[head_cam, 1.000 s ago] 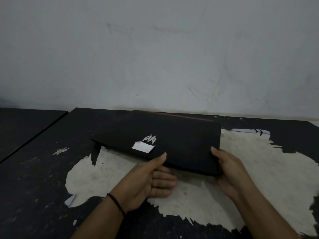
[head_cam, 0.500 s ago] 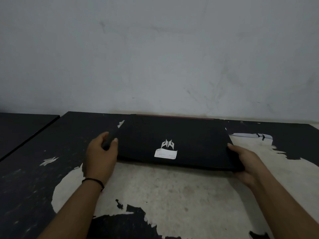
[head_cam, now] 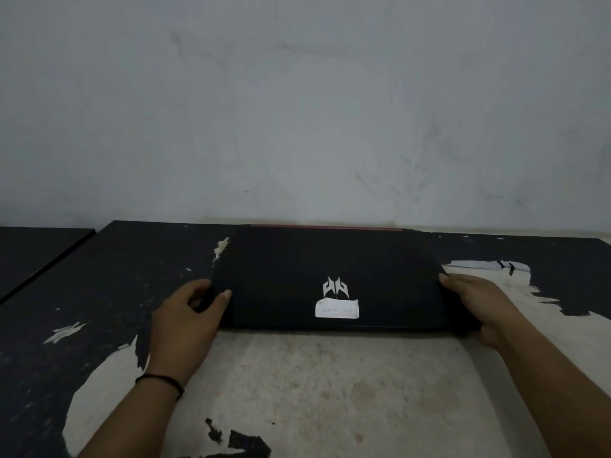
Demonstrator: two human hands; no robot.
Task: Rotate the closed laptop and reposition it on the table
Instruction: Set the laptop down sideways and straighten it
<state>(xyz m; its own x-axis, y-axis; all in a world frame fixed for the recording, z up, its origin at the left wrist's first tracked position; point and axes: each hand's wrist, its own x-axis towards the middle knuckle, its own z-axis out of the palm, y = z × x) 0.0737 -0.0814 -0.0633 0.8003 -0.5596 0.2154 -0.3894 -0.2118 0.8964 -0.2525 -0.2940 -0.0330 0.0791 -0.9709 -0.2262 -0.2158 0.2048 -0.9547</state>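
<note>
The closed black laptop lies flat on the table, square to the wall, with a silver logo and a white sticker near its front edge and a red strip along its far edge. My left hand grips its left front corner, thumb on the lid. My right hand holds the right front corner, fingers wrapped around the edge.
The table is black with large worn pale patches in front of the laptop and at the right. A grey wall rises directly behind the laptop. A second dark table stands at the far left across a narrow gap.
The laptop has turned from a skewed angle to square with the wall and moved back. My left hand shifted from the front edge to the left corner.
</note>
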